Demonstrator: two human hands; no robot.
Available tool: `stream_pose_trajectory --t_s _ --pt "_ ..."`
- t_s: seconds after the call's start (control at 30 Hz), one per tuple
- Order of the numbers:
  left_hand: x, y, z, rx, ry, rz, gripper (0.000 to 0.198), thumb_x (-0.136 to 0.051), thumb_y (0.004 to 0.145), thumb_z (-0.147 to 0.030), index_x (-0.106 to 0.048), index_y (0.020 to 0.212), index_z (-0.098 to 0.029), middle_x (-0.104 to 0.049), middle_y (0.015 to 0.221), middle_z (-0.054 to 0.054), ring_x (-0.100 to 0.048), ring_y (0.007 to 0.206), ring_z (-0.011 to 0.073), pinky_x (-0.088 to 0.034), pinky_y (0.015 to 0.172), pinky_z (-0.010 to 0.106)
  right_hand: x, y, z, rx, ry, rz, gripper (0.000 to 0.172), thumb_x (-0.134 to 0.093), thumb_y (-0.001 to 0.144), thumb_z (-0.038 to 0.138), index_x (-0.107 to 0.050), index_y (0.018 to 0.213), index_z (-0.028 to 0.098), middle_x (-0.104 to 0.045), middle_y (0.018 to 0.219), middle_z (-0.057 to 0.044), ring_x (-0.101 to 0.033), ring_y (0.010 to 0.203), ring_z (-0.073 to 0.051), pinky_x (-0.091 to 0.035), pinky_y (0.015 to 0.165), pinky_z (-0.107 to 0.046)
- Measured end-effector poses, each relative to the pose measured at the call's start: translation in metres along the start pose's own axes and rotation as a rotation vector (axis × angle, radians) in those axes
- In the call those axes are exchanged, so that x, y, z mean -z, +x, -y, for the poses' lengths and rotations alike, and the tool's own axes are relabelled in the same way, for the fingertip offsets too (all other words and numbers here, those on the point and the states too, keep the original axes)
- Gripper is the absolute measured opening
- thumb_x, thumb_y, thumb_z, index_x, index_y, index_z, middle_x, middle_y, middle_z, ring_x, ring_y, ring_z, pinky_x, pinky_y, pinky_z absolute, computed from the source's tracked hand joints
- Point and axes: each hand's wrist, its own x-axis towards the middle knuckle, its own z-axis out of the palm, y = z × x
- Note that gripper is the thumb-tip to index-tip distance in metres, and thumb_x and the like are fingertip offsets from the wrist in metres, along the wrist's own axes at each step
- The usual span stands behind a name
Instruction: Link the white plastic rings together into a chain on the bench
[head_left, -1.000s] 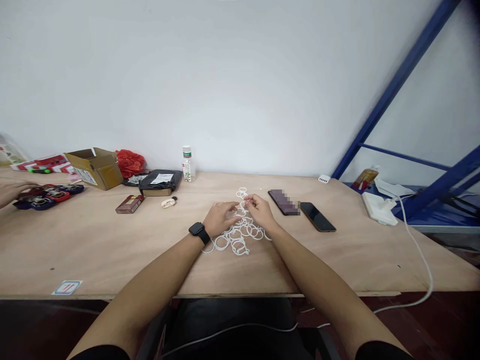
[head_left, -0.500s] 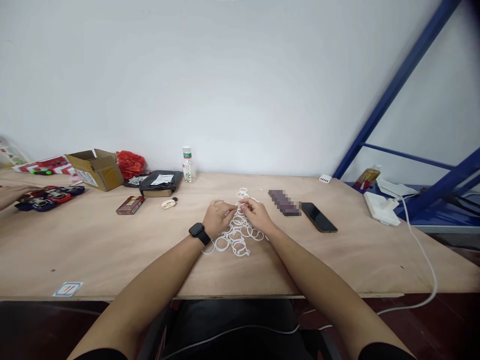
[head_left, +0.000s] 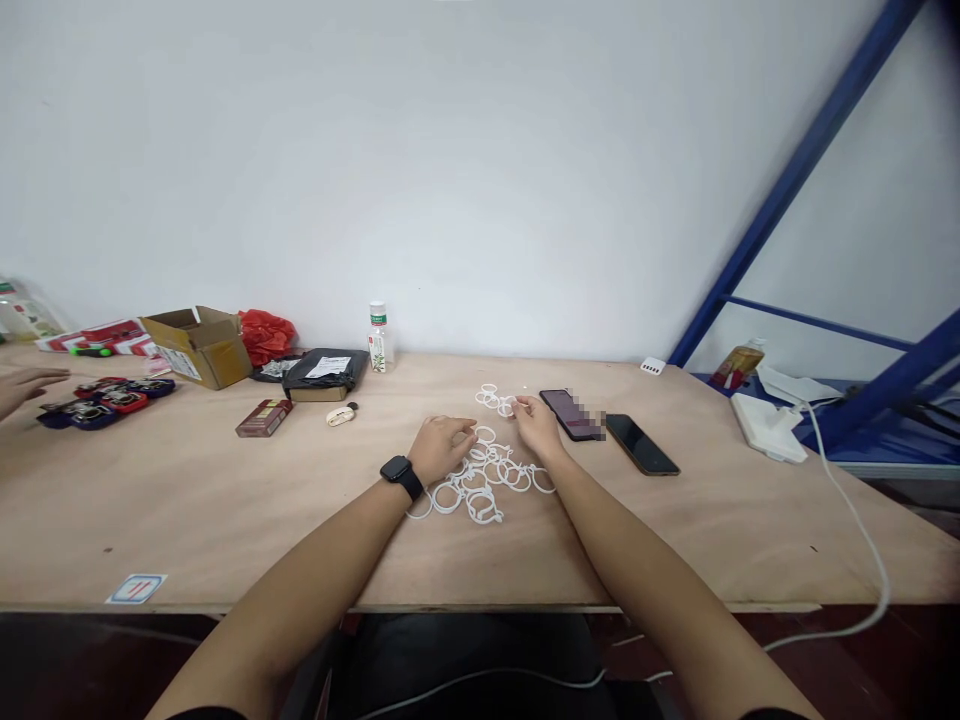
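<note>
A pile of white plastic rings with small eyelets (head_left: 484, 505) lies on the wooden table in front of me. My left hand (head_left: 442, 448), with a black watch at its wrist, is at the pile's upper left; its thumb and fingers close at the edge of one white ring (head_left: 486, 428). Farther back, my right hand (head_left: 538, 426) pinches a white ring (head_left: 506, 413) beside a small group of other rings (head_left: 489, 388). The right fingertips partly cover the ring they hold.
Right of my hands lie a dark, partly blurred phone-like object (head_left: 559, 405) and a black phone (head_left: 641, 445). A clear bottle (head_left: 379, 345), a black parcel (head_left: 326, 372), a dark red box (head_left: 264, 418) and an open carton (head_left: 214, 355) stand left. Another person's hand (head_left: 26, 385) is far left.
My hands, together over the pile before, have parted. The right hand moved right and slightly away with a ring, to the small group at the back; the left stays near the pile.
</note>
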Motion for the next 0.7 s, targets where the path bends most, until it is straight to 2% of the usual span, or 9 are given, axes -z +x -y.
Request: stream_pose_trajectory --t_s 0.1,0.2,0.33,0.43,0.57,0.7 --pt "0.001 0.000 -0.001 0.020 0.027 0.054 0.027 -0.054 0.090 -0.037 -0.069 0.107 -0.022 -0.073 0.103 0.003 -0.065 0.098 0.0209 -0.043 0.096 0.037 0.003 0.001 -0.005 0.025 -0.169 0.048 0.042 -0.049 0.088 0.040 -0.062 0.121 0.017 -0.071 0.107 -0.012 -0.065 0.101 -0.025 -0.046 0.089 -0.035" --pt "0.001 0.000 -0.001 0.051 0.052 0.093 0.027 -0.054 0.089 -0.037 -0.070 0.104 -0.022 -0.073 0.104 0.003 -0.064 0.100 0.0216 -0.042 0.097 0.037 0.002 -0.002 -0.004 0.136 -0.232 0.115 0.039 -0.053 0.087 0.032 -0.062 0.123 0.021 -0.069 0.115 -0.009 -0.062 0.108 -0.025 -0.044 0.094 -0.036" --pt "0.001 0.001 0.000 0.103 0.080 0.102 0.028 -0.053 0.090 -0.036 -0.070 0.107 -0.022 -0.073 0.106 0.004 -0.064 0.102 0.0218 -0.043 0.096 0.037 -0.004 -0.010 0.003 0.436 -0.155 0.388 0.032 -0.054 0.084 0.015 -0.069 0.111 0.023 -0.068 0.116 -0.006 -0.061 0.109 -0.021 -0.045 0.096 -0.033" --pt "0.000 0.001 0.001 0.143 0.111 0.106 0.028 -0.051 0.090 -0.035 -0.070 0.106 -0.021 -0.072 0.107 0.005 -0.064 0.103 0.0223 -0.043 0.096 0.037 -0.009 -0.014 0.006 0.540 -0.128 0.536 0.022 -0.058 0.083 0.015 -0.073 0.097 0.022 -0.066 0.111 -0.007 -0.061 0.104 -0.020 -0.046 0.093 -0.034" --pt "-0.002 0.000 0.004 0.156 0.154 0.136 0.027 -0.056 0.088 -0.034 -0.070 0.106 -0.021 -0.072 0.106 0.006 -0.064 0.102 0.0239 -0.044 0.094 0.037 -0.010 -0.017 0.006 0.540 -0.118 0.541 0.008 -0.063 0.081 0.018 -0.071 0.080 0.019 -0.063 0.110 -0.008 -0.060 0.102 -0.020 -0.045 0.092 -0.035" --pt "-0.004 0.000 0.007 0.138 0.134 0.111 0.029 -0.059 0.087 -0.032 -0.068 0.112 -0.021 -0.073 0.105 0.006 -0.065 0.099 0.0239 -0.046 0.091 0.036 -0.009 -0.021 0.013 0.564 -0.030 0.481 0.011 -0.055 0.085 0.014 -0.064 0.080 0.018 -0.063 0.104 -0.007 -0.059 0.096 -0.018 -0.044 0.086 -0.032"
